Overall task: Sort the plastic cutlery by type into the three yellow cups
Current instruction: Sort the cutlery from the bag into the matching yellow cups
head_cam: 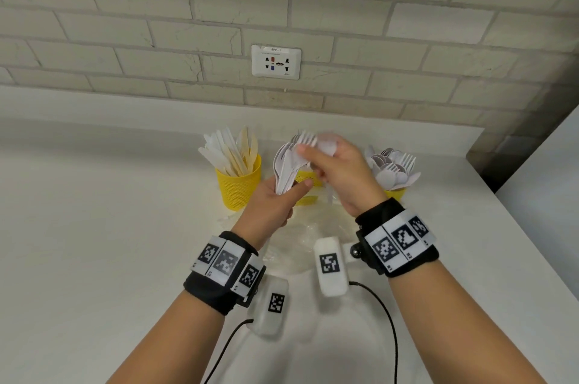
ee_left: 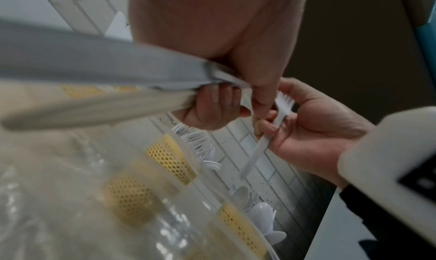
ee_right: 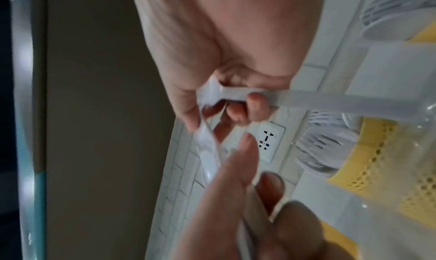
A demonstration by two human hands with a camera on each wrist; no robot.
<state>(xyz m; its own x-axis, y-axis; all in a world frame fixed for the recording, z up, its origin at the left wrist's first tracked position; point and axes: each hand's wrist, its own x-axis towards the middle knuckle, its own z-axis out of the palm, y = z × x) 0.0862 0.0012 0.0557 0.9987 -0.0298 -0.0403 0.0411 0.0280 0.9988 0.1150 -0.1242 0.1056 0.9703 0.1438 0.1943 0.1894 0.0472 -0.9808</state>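
Three yellow mesh cups stand in a row near the wall. The left cup (head_cam: 238, 188) holds knives. The middle cup (head_cam: 305, 178) is mostly hidden behind my hands. Spoons and a few forks fill the right cup (head_cam: 395, 194). My left hand (head_cam: 275, 199) grips a bundle of white cutlery (head_cam: 285, 164) by the handles, heads up, in front of the middle cup. My right hand (head_cam: 335, 164) reaches to the top of that bundle and pinches a white fork (ee_left: 259, 146), its tines (head_cam: 307, 138) showing above the fingers.
A crumpled clear plastic bag (head_cam: 302, 236) lies on the white counter (head_cam: 94, 227) below my hands. A wall socket (head_cam: 275, 61) sits on the brick wall behind the cups. The counter ends at the right, beside a dark corner post (head_cam: 517, 145).
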